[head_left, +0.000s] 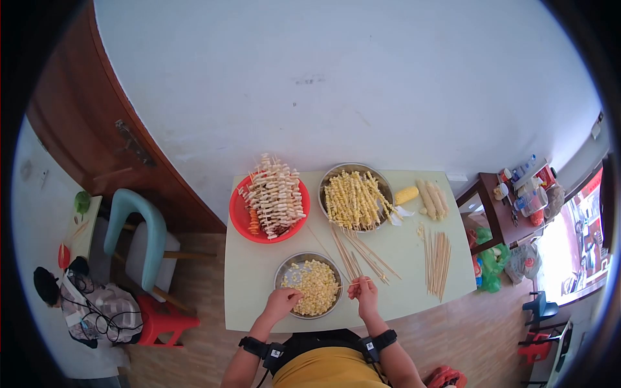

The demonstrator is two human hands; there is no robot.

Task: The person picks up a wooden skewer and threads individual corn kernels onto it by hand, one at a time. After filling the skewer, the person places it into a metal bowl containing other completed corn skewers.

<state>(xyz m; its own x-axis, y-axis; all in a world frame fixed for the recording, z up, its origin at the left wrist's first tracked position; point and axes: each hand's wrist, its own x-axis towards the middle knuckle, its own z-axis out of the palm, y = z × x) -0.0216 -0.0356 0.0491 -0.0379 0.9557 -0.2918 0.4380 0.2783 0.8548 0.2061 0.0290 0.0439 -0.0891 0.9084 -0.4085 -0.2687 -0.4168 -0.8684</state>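
Note:
A metal bowl of loose corn kernels (317,288) sits near the front edge of the pale table (252,284). My left hand (284,301) is over the bowl's left rim, fingers pinched together; anything between them is too small to make out. At the bowl's right side, my right hand (363,290) grips a thin wooden skewer (350,284) that points left over the rim. Behind, a larger metal bowl holds skewers threaded with corn (354,199). Bare skewers (372,255) lie between the two bowls.
At the back left stands a red basin (239,223) with loaded white skewers (275,197). To the right are a yellow corn cob (407,194), several bare cobs (433,199) and a row of bare skewers (438,265). A blue chair (132,213) stands left.

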